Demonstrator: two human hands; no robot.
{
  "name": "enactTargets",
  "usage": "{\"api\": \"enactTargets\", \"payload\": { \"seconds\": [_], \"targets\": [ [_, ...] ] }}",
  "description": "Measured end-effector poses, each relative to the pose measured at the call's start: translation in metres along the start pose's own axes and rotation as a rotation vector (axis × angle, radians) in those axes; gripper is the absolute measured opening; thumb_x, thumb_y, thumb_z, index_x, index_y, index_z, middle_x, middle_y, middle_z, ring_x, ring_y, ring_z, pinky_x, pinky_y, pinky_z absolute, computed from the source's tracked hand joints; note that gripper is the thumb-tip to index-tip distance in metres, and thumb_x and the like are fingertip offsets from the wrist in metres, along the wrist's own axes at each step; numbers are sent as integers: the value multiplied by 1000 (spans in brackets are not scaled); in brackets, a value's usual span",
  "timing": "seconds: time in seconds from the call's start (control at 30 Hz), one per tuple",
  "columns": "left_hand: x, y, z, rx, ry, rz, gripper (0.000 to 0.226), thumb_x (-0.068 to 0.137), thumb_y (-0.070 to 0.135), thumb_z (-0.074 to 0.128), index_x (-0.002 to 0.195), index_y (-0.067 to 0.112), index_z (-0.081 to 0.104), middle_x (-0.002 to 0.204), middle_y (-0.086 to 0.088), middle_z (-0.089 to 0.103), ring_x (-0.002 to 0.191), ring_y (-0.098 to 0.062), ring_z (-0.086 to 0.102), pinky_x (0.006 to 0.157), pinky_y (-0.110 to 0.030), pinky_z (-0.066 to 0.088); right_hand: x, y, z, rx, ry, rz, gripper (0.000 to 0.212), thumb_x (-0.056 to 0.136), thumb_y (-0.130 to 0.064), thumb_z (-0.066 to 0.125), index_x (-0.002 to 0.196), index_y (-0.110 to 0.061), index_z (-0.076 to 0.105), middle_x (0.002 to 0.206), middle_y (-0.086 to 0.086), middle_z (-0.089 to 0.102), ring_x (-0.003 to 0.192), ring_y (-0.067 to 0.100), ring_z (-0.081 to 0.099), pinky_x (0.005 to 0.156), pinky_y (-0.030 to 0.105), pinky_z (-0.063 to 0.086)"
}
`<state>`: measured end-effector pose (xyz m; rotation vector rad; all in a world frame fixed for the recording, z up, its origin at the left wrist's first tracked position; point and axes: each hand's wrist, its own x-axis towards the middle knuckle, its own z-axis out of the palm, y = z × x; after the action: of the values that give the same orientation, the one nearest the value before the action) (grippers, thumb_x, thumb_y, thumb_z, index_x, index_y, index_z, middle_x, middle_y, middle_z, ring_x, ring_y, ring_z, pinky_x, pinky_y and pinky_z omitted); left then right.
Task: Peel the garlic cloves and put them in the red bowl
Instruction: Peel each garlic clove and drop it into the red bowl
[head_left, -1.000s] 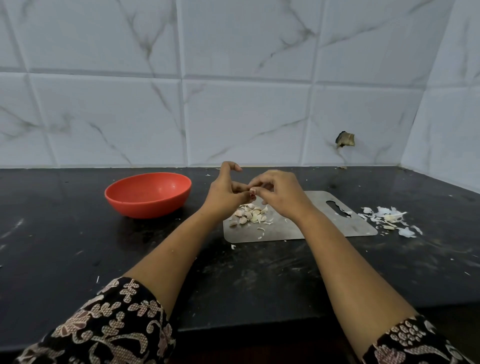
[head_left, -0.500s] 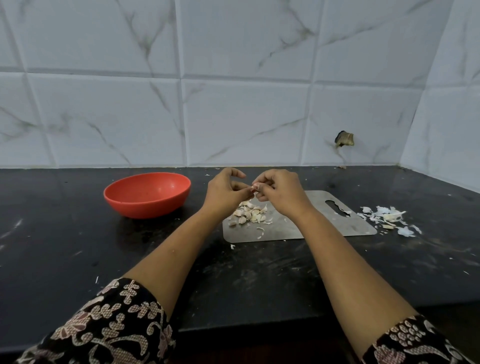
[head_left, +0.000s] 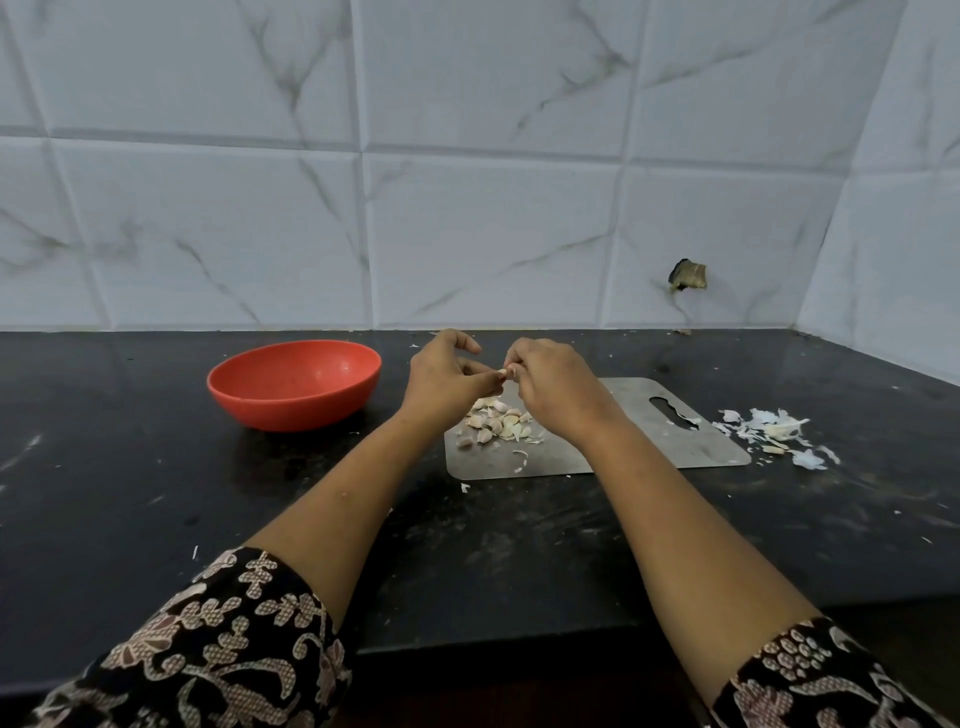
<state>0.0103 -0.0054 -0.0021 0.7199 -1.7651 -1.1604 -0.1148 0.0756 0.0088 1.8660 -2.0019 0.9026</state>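
Black floral-patterned sleeves (head_left: 223, 649) frame the near edge. Both forearms reach across the black stone tabletop (head_left: 156, 493), which is smeared pale and flecked with stray flakes. A flat grey metal cutting board (head_left: 649, 447) carries a small heap of unpeeled garlic cloves (head_left: 496, 418). Above it the left hand (head_left: 441, 382) and right hand (head_left: 550, 384) meet, each pinching one small pale garlic clove (head_left: 503, 373) at the fingertips. The step appears to be stripping its skin. This is best done by steadying the clove in one hand while the other's nails lift the skin at the tip and draw it lengthwise, over the board so scraps fall there. The round red bowl (head_left: 291, 410) stands left of the board and apart from it, and no clove shows in its visible interior. Loose white garlic skins (head_left: 769, 431) lie right of the board. Behind, white marble-veined wall tiles (head_left: 467, 234) meet in a corner, with a small broken hole (head_left: 687, 275).
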Motion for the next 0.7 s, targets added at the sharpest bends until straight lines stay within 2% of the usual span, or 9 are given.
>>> {"api": "enactTargets", "payload": {
  "seconds": [0.13, 0.23, 0.37, 0.43, 0.53, 0.6, 0.7],
  "targets": [
    [0, 0, 0, -29, 7, -4, 33, 79, 2, 77, 92, 17, 49, 74, -8, 72, 74, -18, 73, 80, -35, 59, -2, -4, 2, -133, 12, -63, 14, 99, -11, 43, 106, -10, 56, 102, 8, 61, 82, 27, 58, 65, 36, 44],
    [1, -1, -2, -26, -14, 8, 24, 79, 3, 76, 89, 12, 57, 72, -9, 72, 73, -18, 73, 75, -30, 59, -2, -4, 3, -143, -16, -37, 15, 101, -14, 41, 106, -10, 53, 103, 8, 59, 81, 26, 57, 64, 35, 43],
    [2, -2, 0, -132, -109, -11, 12, 85, -4, 68, 82, 8, 66, 73, -8, 72, 73, -17, 72, 70, -23, 57, 0, 0, 4, 19, -65, 92, 15, 101, -17, 39, 105, -15, 53, 103, 3, 57, 89, 23, 58, 73, 38, 47],
    [2, -2, 1, -202, -135, -21, 13, 87, -5, 64, 83, 6, 67, 76, -9, 72, 70, -14, 72, 67, -19, 57, 1, 1, 4, 127, -81, 144, 14, 101, -17, 38, 99, -16, 52, 100, 2, 58, 87, 24, 63, 77, 42, 51],
    [3, -2, 1, -244, -166, -10, 14, 88, -5, 63, 89, 8, 68, 77, -9, 73, 72, -13, 72, 70, -19, 58, 2, 0, 3, 237, -108, 201, 15, 101, -16, 37, 95, -17, 51, 96, 4, 60, 81, 24, 68, 78, 48, 55],
    [3, -3, 1, -257, -179, 4, 20, 89, -5, 61, 92, 13, 69, 77, -6, 74, 73, -12, 72, 71, -19, 58, 2, -1, 2, 320, -122, 241, 17, 102, -15, 35, 99, -14, 52, 92, 3, 61, 74, 18, 70, 74, 45, 58],
    [3, -4, 1, -285, -193, 20, 24, 91, -7, 58, 94, 13, 70, 78, -3, 74, 74, -10, 71, 72, -18, 57, 1, -4, -1, 504, -144, 316, 20, 103, -12, 33, 106, -10, 52, 89, 2, 60, 67, 16, 68, 61, 30, 57]
  ]
}}
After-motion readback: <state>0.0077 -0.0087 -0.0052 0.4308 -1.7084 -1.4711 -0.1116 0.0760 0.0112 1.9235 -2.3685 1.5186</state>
